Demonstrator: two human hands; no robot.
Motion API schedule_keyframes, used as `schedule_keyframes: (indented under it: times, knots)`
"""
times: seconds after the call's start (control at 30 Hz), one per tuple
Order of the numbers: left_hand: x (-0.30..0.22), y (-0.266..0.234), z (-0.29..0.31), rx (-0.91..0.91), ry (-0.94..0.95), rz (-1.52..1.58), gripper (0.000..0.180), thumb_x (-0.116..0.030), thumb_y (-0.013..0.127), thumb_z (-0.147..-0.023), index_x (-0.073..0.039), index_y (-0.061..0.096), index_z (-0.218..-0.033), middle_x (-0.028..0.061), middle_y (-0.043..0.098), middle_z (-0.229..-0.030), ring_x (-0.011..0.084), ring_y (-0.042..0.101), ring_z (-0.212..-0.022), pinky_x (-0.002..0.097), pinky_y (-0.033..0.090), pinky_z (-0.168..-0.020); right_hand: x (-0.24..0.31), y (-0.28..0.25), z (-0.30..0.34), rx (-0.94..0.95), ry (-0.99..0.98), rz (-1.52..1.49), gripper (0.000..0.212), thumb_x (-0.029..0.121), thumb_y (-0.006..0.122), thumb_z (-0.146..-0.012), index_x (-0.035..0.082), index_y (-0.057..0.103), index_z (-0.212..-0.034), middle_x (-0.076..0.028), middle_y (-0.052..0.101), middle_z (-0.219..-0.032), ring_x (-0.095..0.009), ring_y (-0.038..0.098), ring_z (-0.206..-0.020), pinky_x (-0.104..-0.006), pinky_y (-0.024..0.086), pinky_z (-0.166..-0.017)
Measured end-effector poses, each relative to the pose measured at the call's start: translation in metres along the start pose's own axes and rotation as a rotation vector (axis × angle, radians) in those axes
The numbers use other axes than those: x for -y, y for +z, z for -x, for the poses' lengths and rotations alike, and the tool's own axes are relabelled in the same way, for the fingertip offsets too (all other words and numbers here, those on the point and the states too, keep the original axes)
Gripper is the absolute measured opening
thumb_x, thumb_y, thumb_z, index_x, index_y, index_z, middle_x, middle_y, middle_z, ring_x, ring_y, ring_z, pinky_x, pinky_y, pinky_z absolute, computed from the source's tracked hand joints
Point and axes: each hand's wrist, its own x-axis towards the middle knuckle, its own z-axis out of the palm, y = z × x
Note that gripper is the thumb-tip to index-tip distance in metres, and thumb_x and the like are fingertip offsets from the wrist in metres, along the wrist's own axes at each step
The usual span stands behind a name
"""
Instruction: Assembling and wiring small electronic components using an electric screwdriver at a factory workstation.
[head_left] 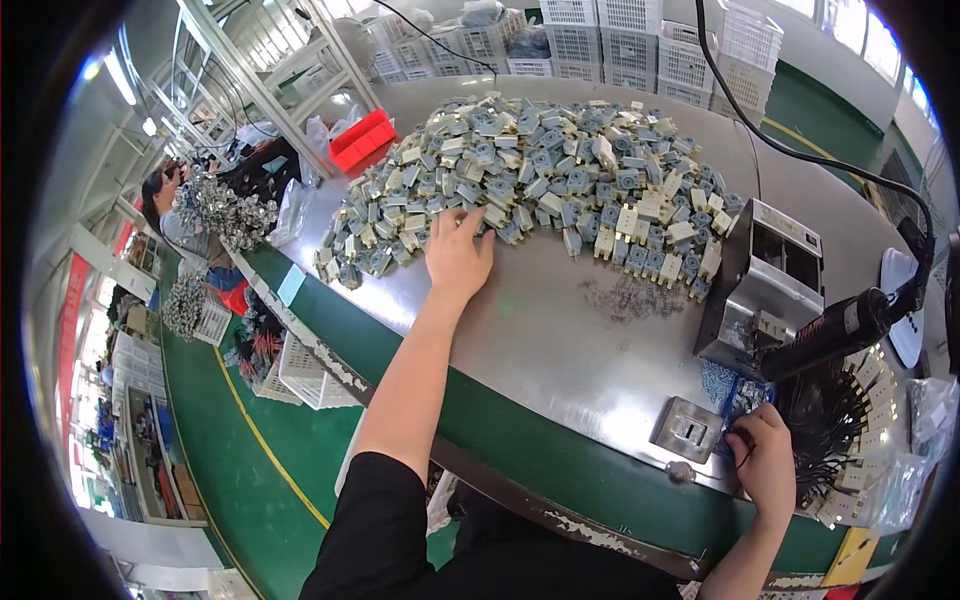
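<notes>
My left hand (460, 255) reaches to the near edge of a wide heap of small grey and cream plug-like parts (530, 170) with brass pins. Its fingers are spread and touch the parts, with the tips partly hidden among them. At the lower right, my right hand (766, 455) is closed, thumb and fingertips together, beside a small blue tray (745, 397) of tiny metal pieces. What those fingertips hold is too small to make out. Just left of this hand lies a square metal block with a slot (688, 431).
A steel box fixture (765, 275) and a black cylindrical tool (828, 335) on a cable stand at the right. Black-corded parts (850, 430) are bunched beyond my right hand. Loose tiny pins (635, 298) lie mid-table. A red bin (362, 140) sits far left; another person (190, 225) works beyond.
</notes>
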Motion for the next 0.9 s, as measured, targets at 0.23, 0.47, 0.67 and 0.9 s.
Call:
schedule_keyframes:
  times: [0.23,0.47,0.67,0.9]
  knots:
    - [0.007,0.010,-0.014,0.038,0.133,0.015,0.041,-0.010,0.082,-0.080,-0.019,0.078,-0.120,0.0064,0.063,-0.115,0.0301,0.062,-0.111,0.0432,0.054,-0.093,0.001,-0.001,-0.004,0.018,-0.033,0.050,0.012,-0.007,0.072,-0.083,-0.004,0.063,-0.090,-0.018,0.058,-0.091,-0.038,0.058,-0.088,-0.0432,0.049,-0.079]
    - [-0.002,-0.002,-0.017,-0.143,0.360,0.037,0.026,-0.008,0.077,-0.090,-0.002,0.068,-0.114,0.0095,0.071,-0.117,0.0290,0.067,-0.112,0.0422,0.054,-0.094,-0.005,-0.008,-0.002,0.011,-0.022,-0.025,0.013,-0.006,0.067,-0.089,-0.003,0.056,-0.097,-0.019,0.060,-0.093,-0.040,0.058,-0.088,-0.0451,0.049,-0.080]
    - [-0.108,-0.029,0.038,0.230,-0.639,1.852,0.021,-0.013,0.054,-0.111,0.000,0.057,-0.126,0.0197,0.069,-0.132,0.0259,0.073,-0.105,0.0375,0.060,-0.092,-0.005,-0.018,0.004,-0.062,-0.023,-0.140,0.008,-0.008,0.060,-0.094,-0.003,0.055,-0.098,-0.020,0.061,-0.089,-0.041,0.061,-0.079,-0.0401,0.050,-0.072]
    - [-0.192,-0.084,0.111,0.728,-0.781,2.265,0.031,-0.027,0.065,-0.106,-0.007,0.058,-0.129,0.0243,0.069,-0.129,0.0293,0.074,-0.099,0.0374,0.060,-0.084,-0.009,-0.010,-0.004,-0.093,-0.050,-0.219,0.012,-0.010,0.061,-0.093,-0.002,0.057,-0.100,-0.020,0.061,-0.090,-0.039,0.062,-0.080,-0.0392,0.051,-0.073]
